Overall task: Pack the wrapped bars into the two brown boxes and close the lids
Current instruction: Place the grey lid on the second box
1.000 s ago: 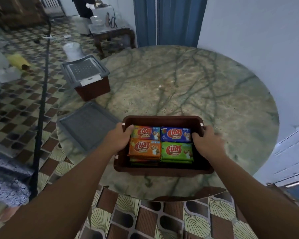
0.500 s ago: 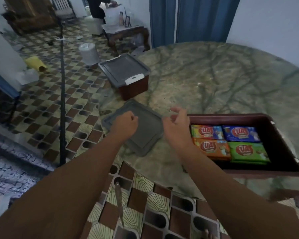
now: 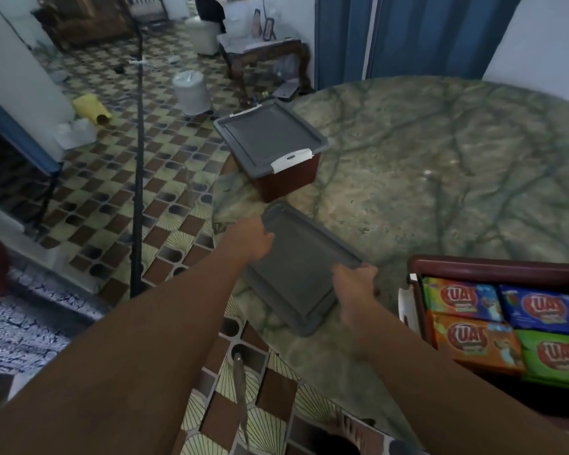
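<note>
A loose grey lid (image 3: 296, 270) lies near the left edge of the round marble table (image 3: 440, 165). My left hand (image 3: 252, 239) grips its far left corner and my right hand (image 3: 355, 282) grips its right edge. At the right stands an open brown box (image 3: 473, 266) filled with wrapped bars (image 3: 506, 326) in orange, blue and green wrappers. Farther back on the table sits a second brown box (image 3: 289, 182), shut under a grey lid with a white latch (image 3: 291, 159).
The table's edge runs just left of the lid, with patterned floor tiles (image 3: 112, 192) below. A white bin (image 3: 191, 93), a small wooden table (image 3: 263, 54) and a black pole (image 3: 138, 159) stand on the floor. Blue curtains (image 3: 408, 37) hang behind.
Both hands left the open box of bars and moved left to the loose grey lid, which they now grip. The view swung left, so the open box sits at the right.
</note>
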A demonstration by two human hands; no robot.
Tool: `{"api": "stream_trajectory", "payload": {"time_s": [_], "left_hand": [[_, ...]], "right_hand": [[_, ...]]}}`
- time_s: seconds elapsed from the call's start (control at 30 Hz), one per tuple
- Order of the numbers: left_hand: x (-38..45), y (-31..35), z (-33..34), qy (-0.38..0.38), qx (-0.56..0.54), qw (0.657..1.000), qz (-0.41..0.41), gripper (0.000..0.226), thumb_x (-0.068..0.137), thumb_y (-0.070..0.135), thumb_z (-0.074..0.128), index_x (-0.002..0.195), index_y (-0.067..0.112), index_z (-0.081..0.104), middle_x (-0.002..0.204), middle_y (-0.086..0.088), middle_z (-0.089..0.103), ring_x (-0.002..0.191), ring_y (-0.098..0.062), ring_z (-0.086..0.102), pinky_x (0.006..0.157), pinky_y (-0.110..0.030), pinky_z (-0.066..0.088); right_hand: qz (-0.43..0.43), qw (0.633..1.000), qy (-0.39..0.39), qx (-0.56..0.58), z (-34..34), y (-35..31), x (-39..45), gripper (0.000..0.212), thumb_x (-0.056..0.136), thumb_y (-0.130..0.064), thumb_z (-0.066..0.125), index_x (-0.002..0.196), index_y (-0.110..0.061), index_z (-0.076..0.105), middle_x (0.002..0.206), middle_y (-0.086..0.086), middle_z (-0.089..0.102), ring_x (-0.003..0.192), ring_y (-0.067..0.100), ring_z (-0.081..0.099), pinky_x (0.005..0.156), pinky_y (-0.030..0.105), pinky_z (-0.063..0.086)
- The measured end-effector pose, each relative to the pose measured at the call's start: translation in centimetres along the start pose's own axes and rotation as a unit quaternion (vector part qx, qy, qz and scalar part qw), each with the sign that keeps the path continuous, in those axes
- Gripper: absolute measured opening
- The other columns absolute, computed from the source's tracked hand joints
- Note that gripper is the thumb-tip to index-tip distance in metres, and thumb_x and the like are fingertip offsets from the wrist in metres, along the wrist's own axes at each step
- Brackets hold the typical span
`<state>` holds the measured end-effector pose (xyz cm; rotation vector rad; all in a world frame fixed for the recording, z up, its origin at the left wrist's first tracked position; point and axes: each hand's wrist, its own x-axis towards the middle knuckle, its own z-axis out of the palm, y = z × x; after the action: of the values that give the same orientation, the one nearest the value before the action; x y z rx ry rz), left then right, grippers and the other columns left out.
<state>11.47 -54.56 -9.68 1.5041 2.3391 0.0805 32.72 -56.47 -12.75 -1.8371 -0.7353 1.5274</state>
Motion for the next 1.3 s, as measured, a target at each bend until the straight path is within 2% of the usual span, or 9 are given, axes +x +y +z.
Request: {"api": "stream_trajectory", "payload": {"time_s": [0.17, 0.37, 0.47, 0.57, 0.67, 0.9, 1.0, 1.13, 1.3], "left_hand": [[2.5, -0.6, 0.3, -0.029, 0.077, 0.997, -0.003, 0.063, 0.098, 0.056, 0.056, 0.136, 0.007, 0.051, 0.137, -0.021, 0.055, 0.129, -0.038, 0.051, 0.105, -0.045, 0.043], [5.7, -1.9, 1.8, -0.081, 0.025, 0.996, -0.001, 0.095, 0.092, 0.07, 0.056, 0.156, 0.006, 0.028, 0.156, -0.022, 0.038, 0.141, -0.041, 0.041, 0.112, -0.053, 0.04], [7.0, -2.6, 2.6, -0.102, 0.05, 0.993, 0.02, 0.113, 0.079, 0.086, 0.054, 0.154, 0.004, 0.036, 0.157, -0.022, 0.04, 0.142, -0.038, 0.042, 0.114, -0.049, 0.04], [7.0, -2.5, 2.8, -0.083, 0.085, 0.992, 0.05, 0.113, 0.069, 0.094, 0.054, 0.14, 0.006, 0.055, 0.147, -0.018, 0.052, 0.137, -0.034, 0.048, 0.109, -0.044, 0.045], [7.2, -3.1, 2.5, -0.073, 0.058, 0.994, 0.057, 0.124, 0.063, 0.094, 0.061, 0.152, 0.01, 0.041, 0.153, -0.017, 0.047, 0.141, -0.034, 0.044, 0.11, -0.043, 0.044], [8.5, -3.4, 1.1, -0.248, -0.17, 0.952, -0.054, 0.163, 0.032, 0.077, 0.09, 0.163, 0.015, 0.014, 0.169, -0.009, 0.02, 0.152, -0.031, 0.027, 0.121, -0.046, 0.03], [7.3, -3.4, 0.8, -0.29, -0.218, 0.929, -0.074, 0.151, 0.042, 0.075, 0.09, 0.161, 0.011, 0.022, 0.168, -0.01, 0.023, 0.153, -0.03, 0.026, 0.121, -0.047, 0.026], [5.7, -3.8, 0.7, -0.275, -0.251, 0.926, -0.063, 0.155, 0.02, 0.089, 0.085, 0.152, 0.019, 0.042, 0.158, -0.003, 0.044, 0.144, -0.027, 0.042, 0.117, -0.05, 0.035], [1.5, -2.9, -1.2, -0.243, -0.331, 0.912, 0.004, 0.084, 0.05, 0.083, 0.083, 0.112, 0.029, 0.066, 0.111, 0.009, 0.068, 0.103, -0.016, 0.063, 0.088, -0.042, 0.051]], "right_hand": [[0.046, 0.997, 0.058, -0.022, 1.2, 0.3, 1.2, 0.067, 0.091, -0.024, 0.064, 0.147, -0.017, 0.027, 0.147, 0.018, 0.038, 0.123, 0.037, 0.048, 0.091, 0.04, 0.042], [0.062, 0.982, 0.139, -0.109, 2.4, 0.8, 1.6, 0.081, 0.088, -0.032, 0.067, 0.155, -0.016, 0.026, 0.151, 0.018, 0.04, 0.136, 0.039, 0.043, 0.112, 0.047, 0.041], [0.085, 0.975, 0.152, -0.138, 3.2, 0.2, 0.9, 0.08, 0.091, -0.032, 0.065, 0.154, -0.008, 0.022, 0.152, 0.022, 0.034, 0.139, 0.039, 0.036, 0.115, 0.044, 0.035], [0.088, 0.976, 0.171, -0.104, 4.0, 0.1, 1.2, 0.08, 0.082, -0.035, 0.07, 0.144, -0.005, 0.03, 0.146, 0.025, 0.039, 0.132, 0.041, 0.043, 0.111, 0.046, 0.04], [0.069, 0.985, 0.16, -0.007, 3.6, 1.1, 3.3, 0.09, 0.064, -0.042, 0.074, 0.141, -0.01, 0.041, 0.129, 0.021, 0.056, 0.11, 0.039, 0.061, 0.092, 0.05, 0.057], [-0.011, 0.989, 0.148, 0.002, 2.3, -2.5, -0.9, 0.047, 0.097, -0.032, 0.064, 0.133, -0.019, 0.037, 0.108, 0.01, 0.057, 0.098, 0.034, 0.063, 0.087, 0.059, 0.059], [-0.067, 0.984, 0.141, -0.084, 1.1, -4.3, -2.4, 0.047, 0.099, -0.03, 0.065, 0.122, -0.013, 0.028, 0.095, 0.004, 0.05, 0.09, 0.025, 0.059, 0.087, 0.05, 0.057], [-0.161, 0.956, 0.127, -0.208, -0.9, -6.6, -4.4, 0.055, 0.099, -0.028, 0.066, 0.125, -0.013, 0.02, 0.091, 0.006, 0.055, 0.077, 0.018, 0.06, 0.07, 0.038, 0.057], [-0.214, 0.926, 0.115, -0.289, -5.1, -8.8, -5.1, 0.066, 0.094, -0.038, 0.072, 0.133, -0.012, 0.025, 0.119, 0.019, 0.058, 0.104, 0.035, 0.062, 0.09, 0.049, 0.055]]}}
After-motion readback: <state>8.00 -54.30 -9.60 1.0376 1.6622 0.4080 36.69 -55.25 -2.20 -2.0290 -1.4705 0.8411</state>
